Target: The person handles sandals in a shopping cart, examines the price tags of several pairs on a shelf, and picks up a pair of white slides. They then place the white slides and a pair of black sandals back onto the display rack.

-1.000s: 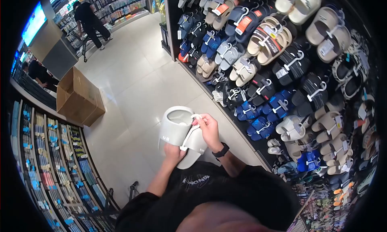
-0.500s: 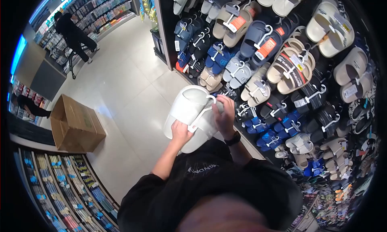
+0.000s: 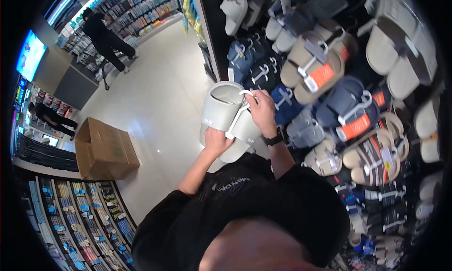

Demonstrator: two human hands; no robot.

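A pair of pale grey slide slippers [image 3: 217, 110] on a white plastic hanger [image 3: 239, 114] is held up in front of my chest. My left hand [image 3: 218, 141] grips the slippers near the hanger's lower end, its fingertips hidden inside them. My right hand [image 3: 262, 111], with a dark watch on the wrist, is closed on the hanger's hook at the top. The slippers are tilted, their openings facing away from my body, and small lettering shows on the straps.
A wall of hanging slippers [image 3: 325, 73] fills the right side. An open cardboard box [image 3: 110, 148] stands on the tiled floor at left. Shelves of small goods [image 3: 84, 214] line the lower left. Two people [image 3: 106, 37] stand farther back at the left.
The view has shifted closer to the slipper wall. The slippers have turned so lettering shows on the straps, and my right hand has closed around the hook.
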